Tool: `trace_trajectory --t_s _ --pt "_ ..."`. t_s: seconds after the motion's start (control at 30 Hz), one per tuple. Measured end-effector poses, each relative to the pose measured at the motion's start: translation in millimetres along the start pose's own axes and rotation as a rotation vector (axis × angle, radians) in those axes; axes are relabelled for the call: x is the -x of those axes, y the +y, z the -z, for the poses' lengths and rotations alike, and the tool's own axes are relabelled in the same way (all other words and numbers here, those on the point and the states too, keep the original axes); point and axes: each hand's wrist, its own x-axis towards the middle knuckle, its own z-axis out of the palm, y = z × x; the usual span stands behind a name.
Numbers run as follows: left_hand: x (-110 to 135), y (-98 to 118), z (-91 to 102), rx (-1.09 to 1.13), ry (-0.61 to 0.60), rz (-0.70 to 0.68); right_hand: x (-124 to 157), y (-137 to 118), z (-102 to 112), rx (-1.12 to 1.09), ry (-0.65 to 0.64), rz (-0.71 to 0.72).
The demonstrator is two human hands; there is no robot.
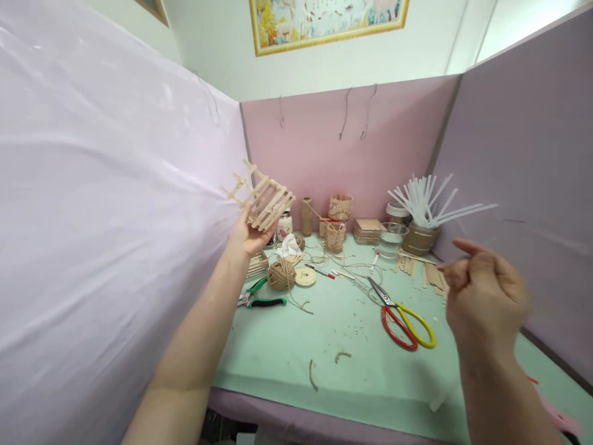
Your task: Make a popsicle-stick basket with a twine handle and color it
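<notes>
My left hand (254,238) is raised at the left, fingers closed on the lower edge of a small lattice frame of wooden craft sticks (273,201). The frame is tilted, with stick ends poking out at its upper left. My right hand (486,293) is held up at the right, slightly blurred. One finger points left and the others are curled in; I see nothing sticking out of it. Nearest to it on the table are red-and-yellow-handled scissors (405,321), blades apart, and loose craft sticks (433,278).
Green-handled pliers (266,301), a twine ball (281,275) and a round disc (306,276) lie below my left hand. White glue sticks (419,201) fan from a pot (419,240) beside a clear water cup (391,240). Partitions (352,148) enclose the table.
</notes>
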Motion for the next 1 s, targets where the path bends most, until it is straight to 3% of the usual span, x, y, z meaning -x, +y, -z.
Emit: trace_trajectory --t_s 0.03,0.13,0.2,0.27,0.37,0.43,0.53,0.57,0.7,0.83,1.0 --pt "1 -9 -1.9 -0.014 -0.019 0.040 -4 -7 -13 -0.040 -0.041 -0.013" --pt "4 -41 -12.2 -0.087 -0.062 0.159 -16 -19 -73 -0.165 -0.430 -0.107" --pt "5 -59 -20.0 -0.146 -0.086 0.236 -23 -16 -113 -0.243 -0.531 -0.217" --pt "3 -72 -24.9 -0.189 -0.084 0.235 -23 -11 -137 -0.235 -0.702 -0.301" --pt "-7 -76 -23.2 -0.211 -0.062 0.128 -8 -10 -134 -0.103 -1.185 -0.374" --pt "-16 -73 -17.1 -0.227 -0.039 0.094 5 -17 -114 0.005 -1.331 -0.274" --pt "-23 -68 -6.9 -0.241 -0.009 0.157 12 -32 -83 0.024 -1.581 -0.138" --pt "-23 -69 -4.8 -0.238 -0.011 0.180 12 -35 -77 0.047 -1.501 -0.082" --pt "-9 -85 -7.2 -0.195 -0.051 0.176 14 -33 -83 0.195 -0.933 0.185" --pt "14 -104 -18.2 -0.158 -0.115 0.077 37 -19 -105 0.273 -0.697 0.417" --pt "31 -112 -25.5 -0.139 -0.126 0.004 58 -13 -117 0.341 -0.564 0.422"
